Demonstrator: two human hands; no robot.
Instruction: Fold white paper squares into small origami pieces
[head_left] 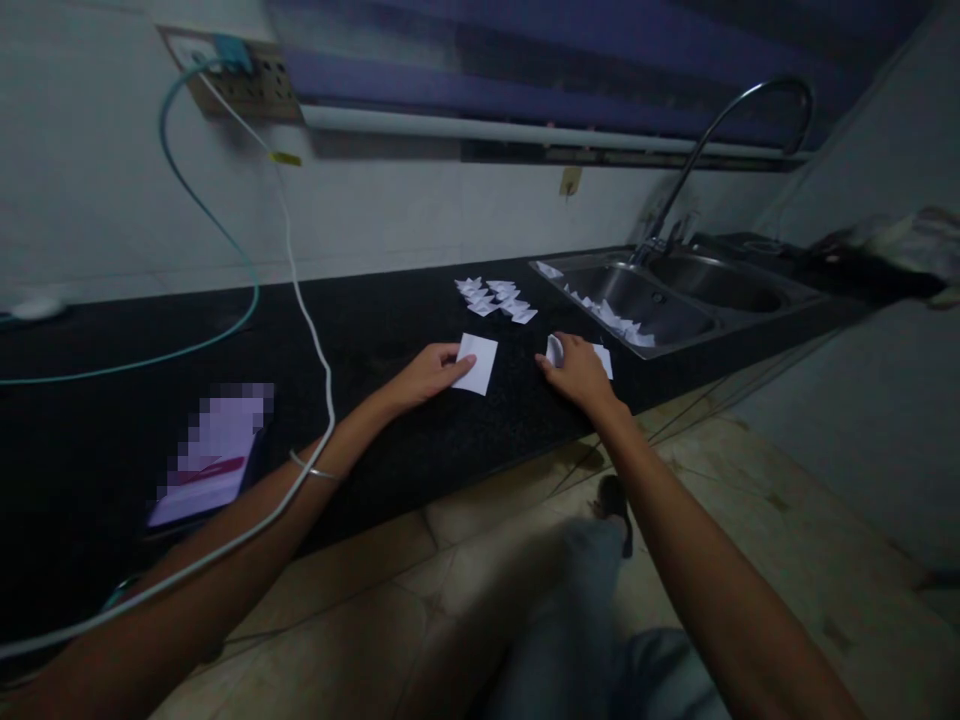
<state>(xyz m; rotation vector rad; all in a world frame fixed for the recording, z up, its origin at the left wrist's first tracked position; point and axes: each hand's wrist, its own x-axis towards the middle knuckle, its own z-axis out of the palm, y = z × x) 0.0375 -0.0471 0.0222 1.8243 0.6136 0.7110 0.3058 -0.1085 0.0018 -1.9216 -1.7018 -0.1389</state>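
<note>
A small white square paper sheet (480,362) is pinched between the thumb and fingers of my left hand (437,371), just over the dark counter. My right hand (581,372) is curled around a bent piece of white paper (554,350), close to the sink. More white paper (603,360) sticks out from behind that hand, partly hidden by it. Folded white paper pieces (495,299), several of them with pointed tips, lie grouped on the counter beyond my hands. Another row of folded paper pieces (611,318) lies along the sink's near left rim.
A steel double sink (667,318) with a tall curved faucet (694,160) is at the right. On the left, a phone (214,455) rests on the black counter (375,320). A white cable (322,370) crosses my left forearm, and a teal cable (225,235) runs from the wall socket.
</note>
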